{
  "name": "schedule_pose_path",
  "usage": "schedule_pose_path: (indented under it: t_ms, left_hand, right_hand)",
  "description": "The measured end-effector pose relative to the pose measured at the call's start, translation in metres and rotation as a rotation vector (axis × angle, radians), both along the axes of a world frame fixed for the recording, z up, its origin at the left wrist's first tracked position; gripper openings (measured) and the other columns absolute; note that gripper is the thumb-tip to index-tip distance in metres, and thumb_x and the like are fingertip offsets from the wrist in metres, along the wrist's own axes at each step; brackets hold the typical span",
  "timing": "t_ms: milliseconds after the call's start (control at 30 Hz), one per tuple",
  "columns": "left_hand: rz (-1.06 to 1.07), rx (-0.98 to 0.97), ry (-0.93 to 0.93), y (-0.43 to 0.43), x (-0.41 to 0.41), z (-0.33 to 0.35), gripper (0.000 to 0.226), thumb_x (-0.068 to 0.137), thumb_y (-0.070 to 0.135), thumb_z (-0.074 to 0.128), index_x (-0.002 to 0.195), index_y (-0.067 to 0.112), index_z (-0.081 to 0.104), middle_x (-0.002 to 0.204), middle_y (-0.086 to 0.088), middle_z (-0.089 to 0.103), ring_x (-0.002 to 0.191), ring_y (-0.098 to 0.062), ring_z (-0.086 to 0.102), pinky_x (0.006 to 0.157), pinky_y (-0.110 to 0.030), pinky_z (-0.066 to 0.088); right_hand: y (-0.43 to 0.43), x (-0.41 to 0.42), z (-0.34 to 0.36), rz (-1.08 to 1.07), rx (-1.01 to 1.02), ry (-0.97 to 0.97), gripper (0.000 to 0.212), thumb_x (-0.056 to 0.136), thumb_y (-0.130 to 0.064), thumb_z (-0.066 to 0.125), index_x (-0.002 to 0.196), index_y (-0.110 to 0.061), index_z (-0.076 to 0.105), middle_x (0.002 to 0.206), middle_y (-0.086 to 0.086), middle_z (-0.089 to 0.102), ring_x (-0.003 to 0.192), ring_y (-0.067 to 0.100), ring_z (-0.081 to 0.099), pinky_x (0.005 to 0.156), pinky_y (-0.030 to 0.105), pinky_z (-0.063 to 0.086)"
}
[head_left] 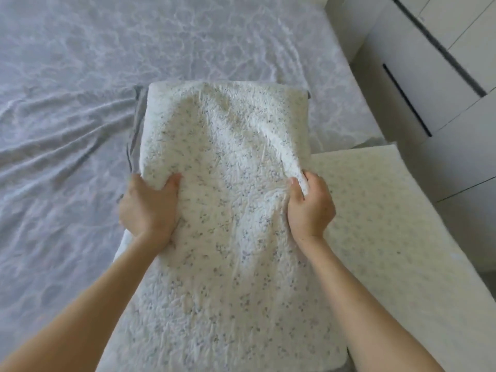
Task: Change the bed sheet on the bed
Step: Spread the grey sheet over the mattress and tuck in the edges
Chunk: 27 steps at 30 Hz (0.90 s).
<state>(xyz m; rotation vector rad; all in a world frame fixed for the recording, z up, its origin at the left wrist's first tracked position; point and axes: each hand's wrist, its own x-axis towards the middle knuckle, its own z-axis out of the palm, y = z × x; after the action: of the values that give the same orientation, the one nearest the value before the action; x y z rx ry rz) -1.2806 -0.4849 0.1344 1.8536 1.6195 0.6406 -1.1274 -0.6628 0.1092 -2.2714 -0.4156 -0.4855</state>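
Bed sheet (67, 116) lies wrinkled beneath the floral cover (228, 157) gripped by left hand (149, 208) and right hand (311, 208) fingers.

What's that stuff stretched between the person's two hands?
A white, flower-printed quilted cover spans the gap; the left hand grips one side, the right hand pinches a raised fold on the other. The head view shows it.

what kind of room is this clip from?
Most likely a bedroom: a wrinkled grey patterned bed sheet spread wide, white cabinet fronts with dark slot handles beside it, and a cream floral quilted cover on top.
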Motion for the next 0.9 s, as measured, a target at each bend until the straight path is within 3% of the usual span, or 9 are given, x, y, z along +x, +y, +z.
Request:
schedule_pose_path:
  t_ms: [200,267,400,467,533,600,733,833,900]
  left_hand:
    - [-0.147,-0.175,-0.131,-0.151,0.13,0.034,0.052,0.084,0.053,0.059,0.11,0.009,0.048,0.108,-0.01,0.06,0.11,-0.033,0.05,0.08,-0.036,0.038]
    - [-0.252,-0.249,-0.141,-0.186,0.168,0.029,0.05,0.087,0.05,0.057,0.113,0.008,0.046,0.11,-0.008,0.058,0.111,-0.033,0.051,0.084,-0.038,0.041]
    - [-0.659,-0.431,0.18,-0.223,0.192,0.001,0.064,0.092,0.038,0.055,0.142,0.006,0.03,0.14,-0.014,0.043,0.123,-0.033,0.046,0.097,-0.039,0.042]
    - [-0.706,-0.488,0.211,-0.241,0.173,-0.015,0.062,0.094,0.033,0.054,0.146,0.007,0.028,0.144,-0.013,0.039,0.127,-0.031,0.043,0.101,-0.037,0.039]
    - [-0.641,-0.49,0.205,-0.255,0.141,-0.029,0.055,0.095,0.031,0.053,0.143,0.01,0.036,0.143,-0.012,0.042,0.125,-0.03,0.046,0.101,-0.036,0.041]
    - [-0.524,-0.518,0.254,-0.266,0.097,-0.052,0.048,0.095,0.029,0.05,0.139,0.011,0.042,0.137,-0.012,0.048,0.119,-0.029,0.051,0.097,-0.034,0.044]
    - [-0.085,-0.604,0.258,-0.297,-0.019,-0.108,0.025,0.097,0.021,0.045,0.113,0.004,0.053,0.114,-0.018,0.06,0.104,-0.034,0.057,0.085,-0.036,0.045]
    - [0.166,-0.719,0.204,-0.34,-0.099,-0.149,0.019,0.096,0.018,0.044,0.091,0.002,0.053,0.1,-0.021,0.062,0.098,-0.036,0.058,0.081,-0.037,0.044]
    - [0.301,-0.784,0.142,-0.37,-0.137,-0.175,0.029,0.097,0.024,0.045,0.094,-0.002,0.058,0.098,-0.023,0.064,0.097,-0.037,0.059,0.08,-0.038,0.045]
  right_hand:
    - [-0.161,0.131,0.069,-0.07,-0.082,-0.105,0.033,0.092,-0.03,0.055,0.117,-0.011,0.063,0.113,0.005,0.065,0.101,0.025,0.06,0.079,0.032,0.042]
    - [-0.199,0.181,0.08,-0.04,-0.183,-0.05,0.039,0.095,-0.031,0.051,0.127,-0.011,0.056,0.123,0.01,0.059,0.11,0.029,0.055,0.088,0.034,0.041]
    - [-0.251,0.252,0.071,-0.021,-0.963,0.356,0.052,0.099,-0.044,0.032,0.147,-0.023,0.031,0.147,0.015,0.034,0.131,0.037,0.035,0.107,0.046,0.03]
    - [-0.259,0.244,0.049,0.129,-1.148,0.43,0.05,0.099,-0.047,0.028,0.145,-0.027,0.035,0.15,0.009,0.034,0.134,0.034,0.035,0.11,0.048,0.023]
    - [-0.258,0.211,0.024,0.301,-1.135,0.389,0.043,0.1,-0.044,0.032,0.136,-0.027,0.047,0.142,0.007,0.044,0.128,0.032,0.042,0.107,0.047,0.024]
    - [-0.256,0.163,0.0,0.43,-1.003,0.25,0.033,0.098,-0.035,0.039,0.115,-0.018,0.061,0.119,0.01,0.058,0.11,0.034,0.054,0.096,0.043,0.034]
    - [-0.26,0.042,-0.04,0.801,-0.737,-0.098,0.032,0.088,-0.029,0.045,0.086,-0.01,0.071,0.089,0.005,0.069,0.082,0.028,0.063,0.08,0.037,0.042]
    - [-0.272,-0.033,-0.077,1.19,-0.813,-0.215,0.034,0.086,-0.036,0.043,0.077,-0.016,0.07,0.079,-0.002,0.066,0.071,0.021,0.062,0.067,0.032,0.045]
    - [-0.273,-0.066,-0.097,1.312,-0.913,-0.247,0.032,0.086,-0.04,0.049,0.076,-0.017,0.069,0.074,-0.003,0.065,0.066,0.019,0.061,0.057,0.029,0.046]
